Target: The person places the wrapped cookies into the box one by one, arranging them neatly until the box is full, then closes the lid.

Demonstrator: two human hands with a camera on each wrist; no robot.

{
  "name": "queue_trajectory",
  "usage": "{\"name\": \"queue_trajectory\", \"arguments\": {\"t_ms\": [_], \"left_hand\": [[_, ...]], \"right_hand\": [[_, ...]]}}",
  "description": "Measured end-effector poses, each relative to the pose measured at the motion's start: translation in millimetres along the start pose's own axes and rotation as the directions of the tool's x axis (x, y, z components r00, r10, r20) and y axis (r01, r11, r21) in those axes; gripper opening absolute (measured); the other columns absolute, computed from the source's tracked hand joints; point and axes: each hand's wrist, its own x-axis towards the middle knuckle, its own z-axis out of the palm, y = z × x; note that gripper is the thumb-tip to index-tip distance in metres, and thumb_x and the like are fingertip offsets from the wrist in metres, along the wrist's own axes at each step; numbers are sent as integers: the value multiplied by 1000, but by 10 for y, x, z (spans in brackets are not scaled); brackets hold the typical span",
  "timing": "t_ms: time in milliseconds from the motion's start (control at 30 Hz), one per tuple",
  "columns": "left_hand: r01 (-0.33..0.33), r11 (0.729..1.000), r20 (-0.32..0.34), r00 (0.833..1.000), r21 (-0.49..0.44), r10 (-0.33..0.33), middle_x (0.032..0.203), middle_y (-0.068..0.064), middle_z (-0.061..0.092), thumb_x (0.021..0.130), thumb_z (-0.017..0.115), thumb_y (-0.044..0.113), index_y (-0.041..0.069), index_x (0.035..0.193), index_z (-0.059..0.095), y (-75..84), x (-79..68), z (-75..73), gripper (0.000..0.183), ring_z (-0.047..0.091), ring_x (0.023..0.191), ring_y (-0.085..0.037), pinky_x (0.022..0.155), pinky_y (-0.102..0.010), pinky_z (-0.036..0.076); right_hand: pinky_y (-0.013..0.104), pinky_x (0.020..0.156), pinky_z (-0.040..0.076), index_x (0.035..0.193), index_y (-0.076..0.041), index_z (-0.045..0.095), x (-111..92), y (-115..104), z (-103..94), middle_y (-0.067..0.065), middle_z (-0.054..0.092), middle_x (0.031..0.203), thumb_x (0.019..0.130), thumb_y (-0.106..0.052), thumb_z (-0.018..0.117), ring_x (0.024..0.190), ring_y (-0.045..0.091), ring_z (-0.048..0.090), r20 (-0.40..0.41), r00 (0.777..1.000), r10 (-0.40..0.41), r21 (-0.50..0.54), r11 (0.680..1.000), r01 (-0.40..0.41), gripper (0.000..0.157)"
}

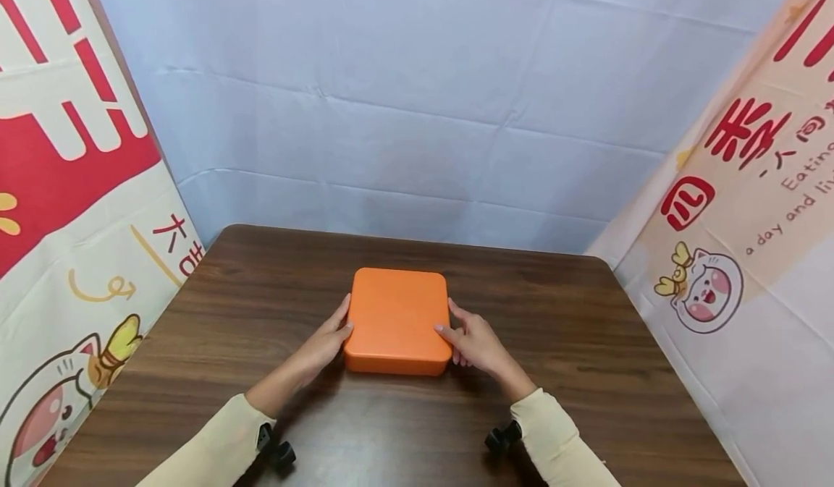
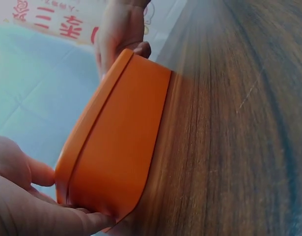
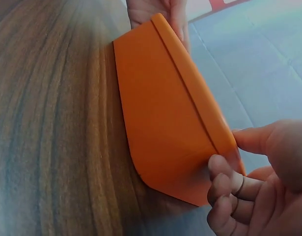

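Between the two hands sits an orange lidded box (image 1: 397, 313) with rounded corners, low on the table. A seam below its top edge marks the lid in both wrist views. My left hand (image 1: 329, 342) grips the left side, thumb at the lid's edge (image 2: 65, 167) and fingers along the wall below. On the opposite side my right hand (image 1: 478, 342) holds the box, its thumb over the lid edge. In the right wrist view the other fingers (image 3: 222, 182) are bent at the near corner. The lid covers the inside of the box.
The dark wood-grain table (image 1: 260, 284) extends around the box. A pale cloth (image 1: 391, 111) hangs behind it, and printed banners stand at left (image 1: 65, 183) and right (image 1: 749, 219). Black wrist mounts (image 1: 276, 451) sit at the sleeve cuffs.
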Motion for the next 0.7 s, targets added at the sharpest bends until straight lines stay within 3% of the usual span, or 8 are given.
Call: {"name": "queue_trajectory", "arguments": {"t_ms": [67,167,267,333,433,567,700], "left_hand": [[17,1000,-16,1000,-16,-17,169,-16,4,110,41,14,14,165,2,3,-10,12,67,1,155,-32,123,-54,5],[26,998,-55,998,-52,-29,168,-20,7,109,44,14,10,165,5,-4,-28,21,68,4,155,-34,123,-53,8],[18,990,-97,995,-136,-32,168,-22,5,109,44,14,3,163,7,-19,-46,48,66,4,155,-35,123,-52,9],[15,976,-118,992,-216,-41,167,-24,5,109,42,14,-2,162,8,-32,-72,83,64,3,154,-36,123,-53,8],[24,946,-134,988,-324,-71,167,-25,5,110,40,16,-5,161,9,-63,-128,151,63,4,155,-35,123,-51,7],[23,919,-132,988,-393,-81,167,-24,3,109,44,14,-4,161,9,-84,-223,239,65,3,155,-34,123,-51,6],[1,923,-125,991,-384,-53,168,-19,5,106,48,9,-1,162,10,-101,-302,295,69,5,155,-30,123,-50,6]], "right_hand": [[30,43,43,158,-11,38,18,-6,-21,11,60,58,101,-35,65,44,17,50,-20,1000,-7,-31,1000,7,68],[31,47,41,151,-8,50,114,-19,-56,12,60,64,102,-35,63,50,20,50,-133,990,-40,-89,996,28,57],[36,63,52,143,-6,59,289,-23,-106,14,70,88,104,-32,60,74,26,64,-269,960,-77,-122,991,46,47],[42,81,55,140,-5,62,415,-9,-138,16,72,110,105,-30,58,97,29,67,-321,944,-75,-91,995,48,43],[49,96,52,137,-3,64,570,17,-166,17,67,130,105,-27,57,116,33,64,-336,942,-30,12,999,36,40],[48,96,52,132,-3,68,748,70,-149,16,68,129,105,-29,59,116,32,64,-311,950,27,117,993,10,39],[44,93,54,127,-6,72,880,82,-106,13,70,123,104,-32,60,109,28,66,-249,967,53,155,988,-14,37]]}}
